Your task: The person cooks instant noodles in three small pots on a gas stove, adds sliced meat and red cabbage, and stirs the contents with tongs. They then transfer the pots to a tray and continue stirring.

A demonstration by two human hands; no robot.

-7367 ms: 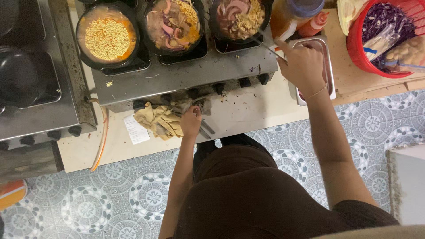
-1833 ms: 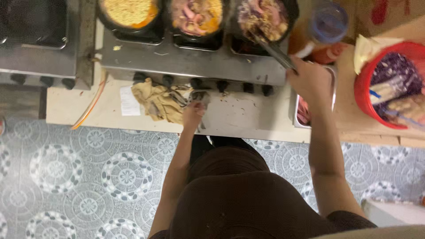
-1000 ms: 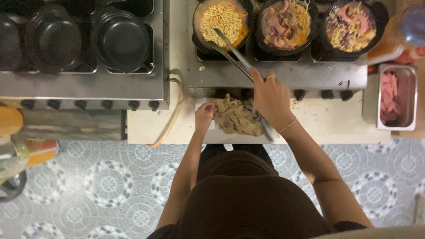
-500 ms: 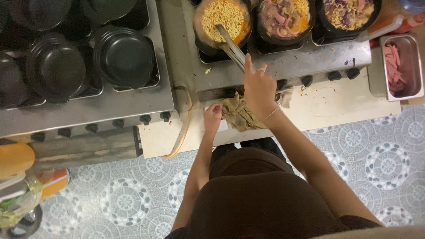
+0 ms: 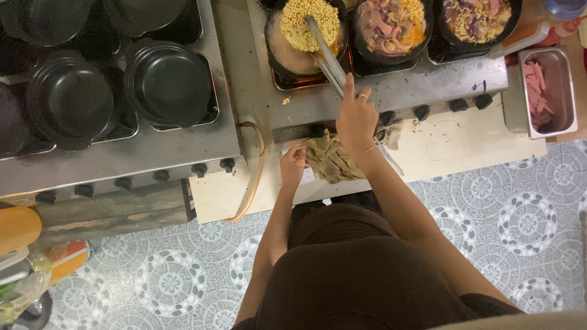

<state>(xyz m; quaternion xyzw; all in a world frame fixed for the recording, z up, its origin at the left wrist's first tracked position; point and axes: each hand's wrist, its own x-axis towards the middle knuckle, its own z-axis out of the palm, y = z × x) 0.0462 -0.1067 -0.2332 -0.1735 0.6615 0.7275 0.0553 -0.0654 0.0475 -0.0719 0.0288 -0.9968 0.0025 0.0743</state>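
Right hand (image 5: 356, 119) closed round the handles of long metal tongs (image 5: 324, 52), index finger laid straight along them; tong tips down in the block of yellow noodles (image 5: 309, 21) in the near-left pan (image 5: 299, 46) of the small stove (image 5: 391, 85). Left hand (image 5: 292, 164) fingers curled, resting on the bench (image 5: 465, 143) at the edge of a crumpled brown cloth (image 5: 330, 160), just in front of the stove's knobs; no firm pinch visible.

Judged best practice for loosening the noodles: keep wrist high, clear of the pan rim; squeeze lightly, lift and shake rather than stab, so strands separate without slopping broth. Keep cloth back from the burner edge. Beyond the noodle pan, to its right along the stove: two more pans (image 5: 394, 27) with meat and vegetables. Avoid dragging tongs across.
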